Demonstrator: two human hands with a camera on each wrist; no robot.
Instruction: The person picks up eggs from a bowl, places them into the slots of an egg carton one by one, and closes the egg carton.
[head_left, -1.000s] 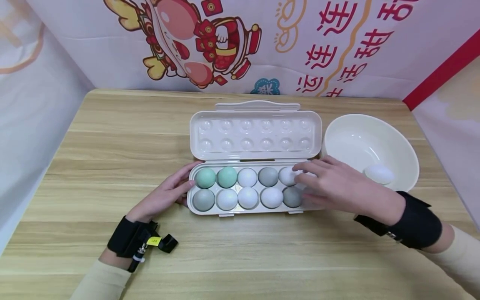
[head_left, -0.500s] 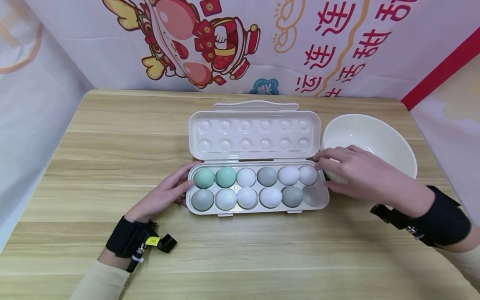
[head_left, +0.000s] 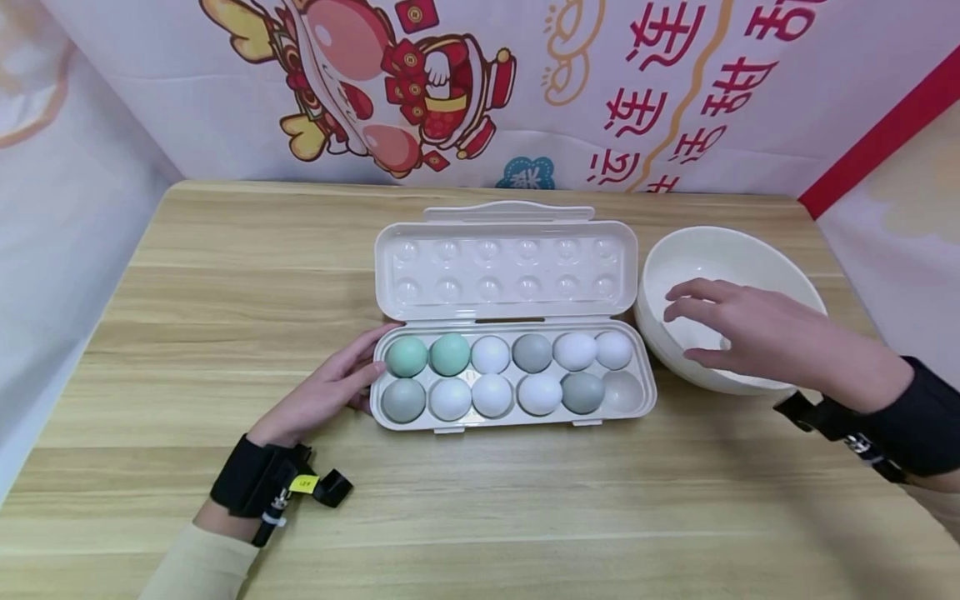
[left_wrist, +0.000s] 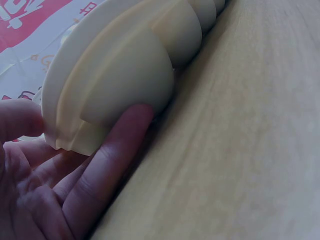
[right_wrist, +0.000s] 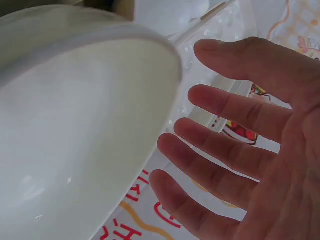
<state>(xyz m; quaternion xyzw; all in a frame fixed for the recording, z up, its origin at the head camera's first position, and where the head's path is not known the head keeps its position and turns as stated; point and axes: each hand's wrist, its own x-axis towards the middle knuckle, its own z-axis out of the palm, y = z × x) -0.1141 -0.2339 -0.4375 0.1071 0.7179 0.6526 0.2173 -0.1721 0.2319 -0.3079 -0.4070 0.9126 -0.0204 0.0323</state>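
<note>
A white plastic egg carton (head_left: 516,419) lies with its lid (head_left: 506,271) folded back, holding two rows of white, grey and pale green eggs. The front right hollow (head_left: 622,392) holds no egg. At the carton's left end my left hand (head_left: 330,387) grips it, thumb at the rim and fingers around the end wall. In the left wrist view, one finger (left_wrist: 112,165) presses against the rounded underside. Over the cream bowl (head_left: 663,337), my right hand (head_left: 772,333) hovers with spread, slightly bent fingers and holds nothing. It hides most of a white egg (head_left: 724,342) in the bowl.
The wooden table (head_left: 480,517) carries the carton and, close to its right, the bowl. A printed cloth (head_left: 570,117) rises behind the table's back edge, and white cloth (head_left: 90,183) hangs at the left.
A white egg now sits in the back right hollow, released by my right hand. That hand has moved right, from the carton to over the bowl. My left hand keeps its place.
</note>
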